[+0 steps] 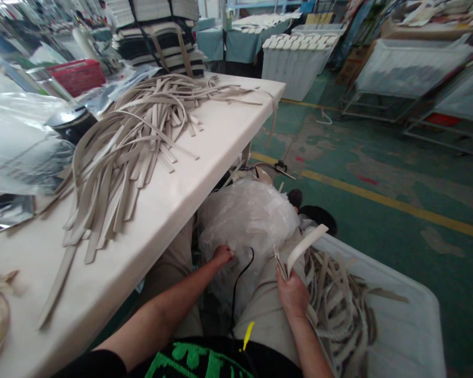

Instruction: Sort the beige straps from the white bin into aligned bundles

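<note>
My right hand [294,295] is closed round one or more beige fabric strips [307,242]; one end curls up and out to the right above the fingers. My left hand [222,255] is a closed fist in front of a crumpled clear plastic bag [252,210] between my knees. A small pale bit shows at its fingertips, too small to name. Right of my thigh, a heap of similar strips [338,299] lies in a white plastic bin [409,325]. A thin black cord [239,278] hangs down in front of the bag.
Many beige strips [114,163] are spread along the white table [205,173] on my left, beside a dark cup [73,123] and plastic wrap [19,142]. Bundled stacks [157,47] stand at its far end. White carts [409,68] stand on the green floor.
</note>
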`<state>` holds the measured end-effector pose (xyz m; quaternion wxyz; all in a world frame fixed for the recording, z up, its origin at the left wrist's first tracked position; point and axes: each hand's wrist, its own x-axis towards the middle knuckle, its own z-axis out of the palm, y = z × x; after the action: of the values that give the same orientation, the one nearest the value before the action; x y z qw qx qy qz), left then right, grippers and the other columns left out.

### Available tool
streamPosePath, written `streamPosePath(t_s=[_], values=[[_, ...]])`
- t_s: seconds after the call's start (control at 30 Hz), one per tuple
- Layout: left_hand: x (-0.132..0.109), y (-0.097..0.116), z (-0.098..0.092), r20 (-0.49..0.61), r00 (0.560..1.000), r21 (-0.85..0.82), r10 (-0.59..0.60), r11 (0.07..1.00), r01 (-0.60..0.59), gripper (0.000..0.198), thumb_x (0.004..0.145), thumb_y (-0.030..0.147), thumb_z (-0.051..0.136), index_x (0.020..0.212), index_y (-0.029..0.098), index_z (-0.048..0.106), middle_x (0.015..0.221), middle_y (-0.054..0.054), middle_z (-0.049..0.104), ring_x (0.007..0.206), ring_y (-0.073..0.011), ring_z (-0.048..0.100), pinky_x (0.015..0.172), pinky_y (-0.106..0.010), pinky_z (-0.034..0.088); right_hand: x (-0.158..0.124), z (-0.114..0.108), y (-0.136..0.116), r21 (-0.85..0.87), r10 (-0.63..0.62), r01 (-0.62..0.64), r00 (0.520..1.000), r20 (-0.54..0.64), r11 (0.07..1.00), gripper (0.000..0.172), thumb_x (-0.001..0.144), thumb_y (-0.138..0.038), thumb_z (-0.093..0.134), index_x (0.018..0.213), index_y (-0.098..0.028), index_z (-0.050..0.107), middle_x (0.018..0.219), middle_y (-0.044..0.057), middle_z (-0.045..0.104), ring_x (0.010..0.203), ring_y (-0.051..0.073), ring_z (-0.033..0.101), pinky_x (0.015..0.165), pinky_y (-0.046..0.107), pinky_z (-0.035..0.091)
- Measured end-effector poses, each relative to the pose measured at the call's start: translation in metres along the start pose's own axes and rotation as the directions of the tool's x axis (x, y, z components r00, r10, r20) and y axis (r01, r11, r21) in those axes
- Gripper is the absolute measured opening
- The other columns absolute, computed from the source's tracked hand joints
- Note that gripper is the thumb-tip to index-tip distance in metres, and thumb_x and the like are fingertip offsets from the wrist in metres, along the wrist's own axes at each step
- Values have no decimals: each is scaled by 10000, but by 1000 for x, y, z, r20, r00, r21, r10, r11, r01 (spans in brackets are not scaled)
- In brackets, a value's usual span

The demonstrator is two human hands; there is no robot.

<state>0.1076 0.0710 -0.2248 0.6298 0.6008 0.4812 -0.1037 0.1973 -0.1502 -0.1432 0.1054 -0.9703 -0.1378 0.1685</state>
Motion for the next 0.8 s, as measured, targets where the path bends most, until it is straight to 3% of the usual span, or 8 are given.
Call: streamPosePath(t_s=[0.07,0.2,0.47,0.6,0.7,0.8], values=[[-8,1,-3,-11,996,-98,-85,992,83,106,834,223,568,879,132,601,854,-99,668,847,-220,648,718,-283,490,1,0,0,3,9,-9,1000,9,1000,490,939,-540,361,1098,-183,658,830,112,711,763,240,660,601,283,352],[-30,5,-9,74,981,-319,-178,928,192,152,863,229,489,966,157,573,1020,-108,676,947,-202,647,742,-252,502,1,0,0,16,-16,16,1000,9,1000,480,942,-521,366,1117,-179,653,825,111,710,745,235,652,599,288,344],[-88,0,-23,236,959,-488,-154,835,255,163,841,306,566,875,150,600,940,-87,691,795,-163,674,728,-267,521,1,-1,1,93,-12,14,1000,-26,996,505,937,-533,376,1118,-154,657,833,139,703,759,251,645,618,296,365],[-112,3,-32,213,975,-513,-68,842,170,232,815,365,574,875,144,609,843,-69,694,687,-146,659,688,-263,510,1,-3,0,128,-1,3,1000,-10,992,523,927,-535,374,1134,-148,660,840,142,701,773,261,648,624,302,380],[-124,9,-40,183,978,-487,100,873,2,331,781,448,569,865,133,621,809,-79,697,692,-168,660,705,-288,506,2,-6,1,216,-1,-2,1000,13,976,538,897,-546,405,1120,-133,669,820,138,703,774,262,647,621,302,392],[-135,12,-48,147,954,-398,261,899,-184,402,744,528,580,828,137,625,790,-79,696,715,-195,656,714,-310,502,3,-12,0,305,-24,16,999,22,952,485,870,-516,454,1039,-132,697,742,100,704,718,230,641,590,275,409]])
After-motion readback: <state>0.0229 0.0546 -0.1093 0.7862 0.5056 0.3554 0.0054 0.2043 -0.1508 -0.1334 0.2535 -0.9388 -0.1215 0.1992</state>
